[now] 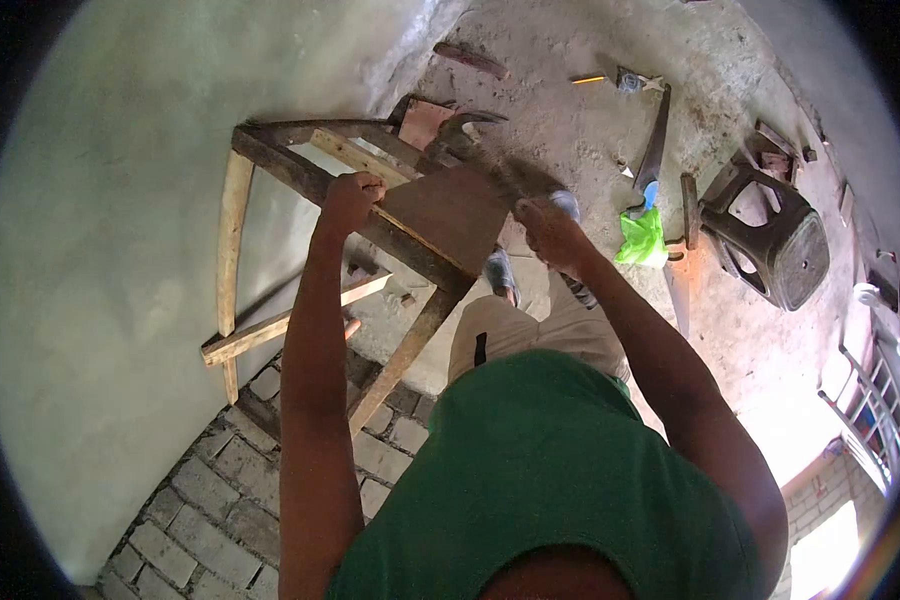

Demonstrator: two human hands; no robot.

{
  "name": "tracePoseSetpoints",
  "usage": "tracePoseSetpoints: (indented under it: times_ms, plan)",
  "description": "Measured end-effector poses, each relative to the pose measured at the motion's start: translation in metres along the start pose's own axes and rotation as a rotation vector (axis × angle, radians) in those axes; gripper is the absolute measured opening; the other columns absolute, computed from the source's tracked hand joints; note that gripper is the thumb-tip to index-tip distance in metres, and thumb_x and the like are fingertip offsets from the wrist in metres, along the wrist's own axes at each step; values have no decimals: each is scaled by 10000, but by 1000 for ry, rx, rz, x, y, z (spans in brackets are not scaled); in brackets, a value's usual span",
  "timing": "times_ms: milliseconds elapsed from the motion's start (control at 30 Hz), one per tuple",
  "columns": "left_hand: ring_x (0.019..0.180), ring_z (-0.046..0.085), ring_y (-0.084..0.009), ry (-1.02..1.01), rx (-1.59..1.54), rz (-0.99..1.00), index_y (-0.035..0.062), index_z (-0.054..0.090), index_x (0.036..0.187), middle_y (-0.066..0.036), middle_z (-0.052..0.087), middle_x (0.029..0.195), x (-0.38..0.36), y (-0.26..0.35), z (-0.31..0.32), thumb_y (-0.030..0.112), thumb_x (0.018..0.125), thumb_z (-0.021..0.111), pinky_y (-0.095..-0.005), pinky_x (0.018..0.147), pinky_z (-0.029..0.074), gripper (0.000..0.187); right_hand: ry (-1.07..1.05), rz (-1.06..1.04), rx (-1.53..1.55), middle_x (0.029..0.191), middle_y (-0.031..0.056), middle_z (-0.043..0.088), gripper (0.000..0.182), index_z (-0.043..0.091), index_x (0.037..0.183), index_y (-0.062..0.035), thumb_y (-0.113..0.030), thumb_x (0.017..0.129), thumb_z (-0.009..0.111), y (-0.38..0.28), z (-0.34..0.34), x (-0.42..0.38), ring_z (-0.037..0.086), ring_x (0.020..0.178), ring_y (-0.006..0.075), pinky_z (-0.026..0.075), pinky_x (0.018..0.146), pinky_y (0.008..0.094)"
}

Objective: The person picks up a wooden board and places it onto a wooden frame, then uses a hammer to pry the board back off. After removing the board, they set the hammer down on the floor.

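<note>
A wooden frame with legs (290,152) leans by the wall, and a flat brown board (450,212) lies on one end of it. My left hand (350,203) rests at the board's edge on the frame's rail, fingers pinched together. Whatever they pinch is too small to make out. My right hand (552,238) is closed round the handle of a claw hammer (460,138), whose head is raised beyond the board and slightly blurred. A pale wooden slat (355,153) spans the frame beside the board.
On the floor to the right lie a handsaw (656,140), a bright green bag (642,238) and a yellow pencil (589,79). A dark plastic stool (770,235) lies on its side. The wall (120,250) bounds the left; laid blocks (205,485) cover the floor below.
</note>
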State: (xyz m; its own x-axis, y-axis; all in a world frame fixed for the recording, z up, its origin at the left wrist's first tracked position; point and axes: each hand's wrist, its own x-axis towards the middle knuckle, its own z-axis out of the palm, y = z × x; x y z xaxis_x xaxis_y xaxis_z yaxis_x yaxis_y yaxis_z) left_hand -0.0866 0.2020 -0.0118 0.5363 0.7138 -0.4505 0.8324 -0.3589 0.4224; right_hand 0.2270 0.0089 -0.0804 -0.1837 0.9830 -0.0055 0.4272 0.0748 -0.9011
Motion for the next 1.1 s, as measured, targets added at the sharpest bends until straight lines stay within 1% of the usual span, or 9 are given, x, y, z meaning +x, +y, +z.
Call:
tracePoseSetpoints:
  times_ms: [167,233,333,567,767,833,900,933,1100]
  plan:
    - [823,668,-264,-27,-161,-252,42,696,903,-137,690,860,3,9,-3,253,746,639,-345,773,507,268,-335,409,372,878,116,549,337,479,1120,-8,-210,865,565,-44,-16,24,557,647,189,485,558,298]
    - [829,667,-271,-28,-171,-256,42,696,900,-140,689,861,2,8,-4,250,755,635,-349,774,507,260,-135,-96,-212,914,171,554,422,459,1149,4,-153,790,617,-32,3,27,579,776,312,499,651,376]
    - [841,666,-279,-24,-128,-194,44,696,898,-144,687,875,0,13,-6,242,776,628,-352,780,506,242,-13,-133,-42,843,228,549,424,458,1138,-1,25,724,547,-34,8,29,573,780,430,462,644,494]
    - [844,665,-275,-81,16,-240,50,700,907,-134,685,917,-1,23,-9,241,816,610,-353,774,508,230,-288,-147,-176,982,224,548,492,421,1238,3,-30,767,558,-34,23,37,560,912,402,474,757,460]
    - [833,659,-243,-61,-188,-265,-1,678,964,-157,688,907,-4,18,-6,260,813,616,-356,808,488,308,-299,193,-80,739,200,608,374,489,1201,-36,-104,837,536,-44,11,38,619,664,381,513,591,429]
    - [837,659,-236,-71,-151,-278,4,681,963,-150,688,918,-6,22,-7,251,814,617,-353,805,490,295,-203,-122,-63,850,154,572,366,467,1214,3,-167,893,513,-2,58,26,586,496,205,460,380,341]
    - [841,658,-229,-77,-114,-286,9,684,963,-143,688,930,-6,17,-4,241,816,618,-350,802,491,283,-313,149,149,827,136,557,365,486,1196,-11,-247,917,490,-29,20,42,572,496,184,455,374,336]
    - [823,663,-246,5,-218,-270,22,689,960,-149,687,925,-8,6,2,219,816,617,-349,781,495,254,-418,420,364,805,119,543,385,506,1177,-25,-327,941,467,-44,0,52,558,496,164,449,368,331]
    - [813,664,-275,599,-370,-256,47,699,948,-162,687,889,-22,-25,-9,182,838,606,-366,761,503,198,-41,438,382,790,88,542,381,536,1040,-36,-392,927,463,-36,-14,53,541,499,191,457,416,333]
